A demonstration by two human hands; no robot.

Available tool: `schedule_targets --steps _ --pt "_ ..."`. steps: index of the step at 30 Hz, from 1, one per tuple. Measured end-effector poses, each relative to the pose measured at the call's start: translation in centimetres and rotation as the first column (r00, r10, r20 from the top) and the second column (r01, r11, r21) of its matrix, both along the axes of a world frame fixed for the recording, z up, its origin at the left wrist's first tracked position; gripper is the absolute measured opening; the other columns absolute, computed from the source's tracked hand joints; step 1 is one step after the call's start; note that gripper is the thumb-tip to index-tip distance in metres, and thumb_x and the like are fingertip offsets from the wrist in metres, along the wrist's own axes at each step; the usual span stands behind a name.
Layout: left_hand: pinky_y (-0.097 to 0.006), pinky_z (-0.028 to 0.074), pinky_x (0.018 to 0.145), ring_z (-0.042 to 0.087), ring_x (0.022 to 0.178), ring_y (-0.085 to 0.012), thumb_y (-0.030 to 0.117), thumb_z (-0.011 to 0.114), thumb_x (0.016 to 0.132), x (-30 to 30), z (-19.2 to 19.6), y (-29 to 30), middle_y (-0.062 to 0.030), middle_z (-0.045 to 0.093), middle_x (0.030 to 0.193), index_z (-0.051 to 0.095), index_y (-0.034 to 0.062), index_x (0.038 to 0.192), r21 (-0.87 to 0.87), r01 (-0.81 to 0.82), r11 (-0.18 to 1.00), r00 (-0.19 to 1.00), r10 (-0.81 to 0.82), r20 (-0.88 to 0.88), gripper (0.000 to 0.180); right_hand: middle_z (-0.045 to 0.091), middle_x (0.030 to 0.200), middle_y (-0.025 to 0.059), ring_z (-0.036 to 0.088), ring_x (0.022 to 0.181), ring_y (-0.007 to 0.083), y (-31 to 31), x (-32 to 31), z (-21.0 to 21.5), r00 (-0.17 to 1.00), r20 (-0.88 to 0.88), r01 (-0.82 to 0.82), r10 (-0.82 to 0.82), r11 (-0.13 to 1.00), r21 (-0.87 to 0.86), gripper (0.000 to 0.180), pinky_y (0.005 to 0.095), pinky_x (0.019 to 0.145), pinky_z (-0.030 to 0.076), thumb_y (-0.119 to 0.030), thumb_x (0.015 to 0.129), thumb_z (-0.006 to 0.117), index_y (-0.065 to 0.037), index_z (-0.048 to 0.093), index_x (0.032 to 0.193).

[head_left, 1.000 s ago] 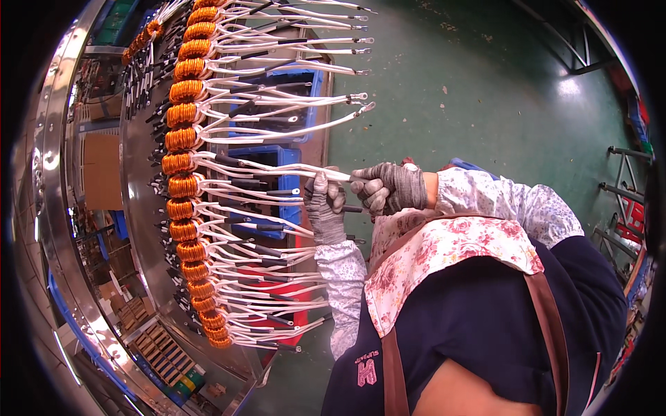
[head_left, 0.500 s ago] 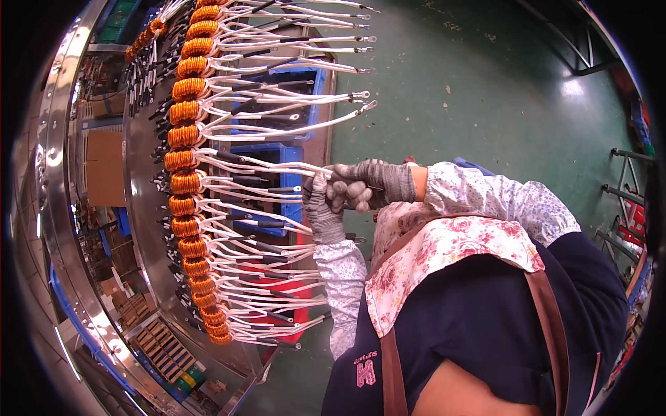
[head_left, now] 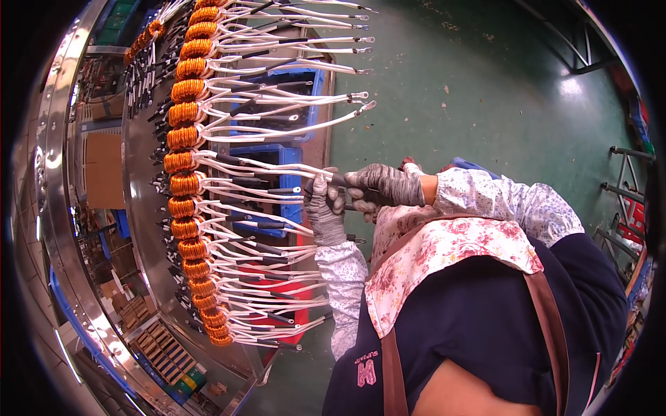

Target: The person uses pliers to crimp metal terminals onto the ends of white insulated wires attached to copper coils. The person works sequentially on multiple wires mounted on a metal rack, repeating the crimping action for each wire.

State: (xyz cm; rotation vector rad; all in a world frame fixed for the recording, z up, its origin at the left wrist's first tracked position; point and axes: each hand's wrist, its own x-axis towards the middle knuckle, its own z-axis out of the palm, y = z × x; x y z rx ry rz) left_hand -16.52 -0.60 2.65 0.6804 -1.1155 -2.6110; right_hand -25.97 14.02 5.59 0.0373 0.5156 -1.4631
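A curved row of orange copper coils [head_left: 182,166] runs down a large round metal frame, each with white sleeved leads [head_left: 277,173] fanning to the right. My left hand [head_left: 322,208], in a grey knit glove, is closed around the end of one white lead at mid-height. My right hand [head_left: 381,186], also gloved, grips a dark hand tool [head_left: 331,182] pressed to that same lead end, right beside the left hand. The tool's tip is hidden between my fingers.
Blue bins [head_left: 274,163] and a red bin [head_left: 277,295] lie behind the leads. The shiny steel ring [head_left: 52,208] curves along the left. Green floor [head_left: 472,90] spreads to the right, with a metal rack [head_left: 628,180] at the far right edge.
My right hand has moved left with the tool until it meets my left hand at the lead end. My left hand has stayed on the lead.
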Motion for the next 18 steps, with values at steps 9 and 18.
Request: schedule_targets --steps 9,18 --pt "-0.017 0.03 0.03 0.04 0.038 -0.0077 0.029 0.055 0.085 0.4 -0.7 -0.2 -0.0011 0.047 0.057 0.051 -0.0017 0.096 0.006 0.029 1.0 1.0 -0.029 0.008 0.033 0.052 0.057 0.0026 0.05 0.05 0.0118 4.0 -0.5 -0.9 0.951 0.249 -0.179 0.181 0.983 -0.03 0.035 0.024 0.05 0.045 -0.038 0.086 0.05 -0.005 0.055 0.08" --pt "-0.014 0.041 0.057 0.045 0.061 -0.0057 0.034 0.058 0.083 2.8 -1.7 4.6 0.0049 0.051 0.077 0.053 0.0072 0.109 -0.055 0.143 0.988 0.964 -0.126 0.233 0.038 0.049 0.049 0.0088 0.048 0.043 0.0242 3.1 0.5 -0.7 -0.72 -0.692 0.273 0.041 0.935 -0.228 0.013 0.0369 0.039 0.037 -0.023 0.073 0.06 -0.011 0.061 0.072"
